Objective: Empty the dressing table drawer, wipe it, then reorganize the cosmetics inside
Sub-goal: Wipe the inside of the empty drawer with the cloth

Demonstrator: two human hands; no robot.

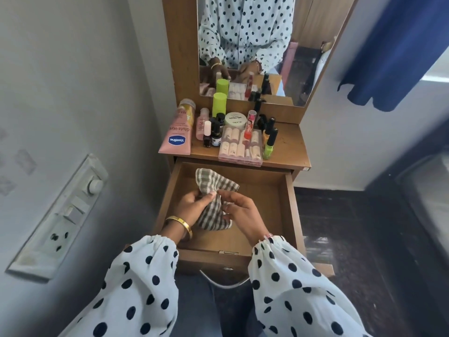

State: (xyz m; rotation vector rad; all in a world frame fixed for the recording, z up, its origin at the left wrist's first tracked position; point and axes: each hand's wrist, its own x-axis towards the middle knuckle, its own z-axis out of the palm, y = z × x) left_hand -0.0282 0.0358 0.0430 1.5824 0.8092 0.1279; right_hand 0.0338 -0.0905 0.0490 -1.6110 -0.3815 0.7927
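Left hand [193, 203] and right hand [239, 210] both pinch the grey-and-white striped cloth [213, 198] at frame centre, bunching it to wipe. Open wooden drawer [262, 190] beneath is emptied; bottles, tubes and other cosmetics [226, 132] are parked on the dresser top above, clear of the wiping.

hands [216, 205] gripping striped cloth [213, 183], open drawer [262, 190]

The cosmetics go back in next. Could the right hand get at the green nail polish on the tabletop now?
Probably not at once: the right hand and left hand both grip the cloth over the drawer. Once freed, the path looks open, since the green nail polish stands near the front edge.
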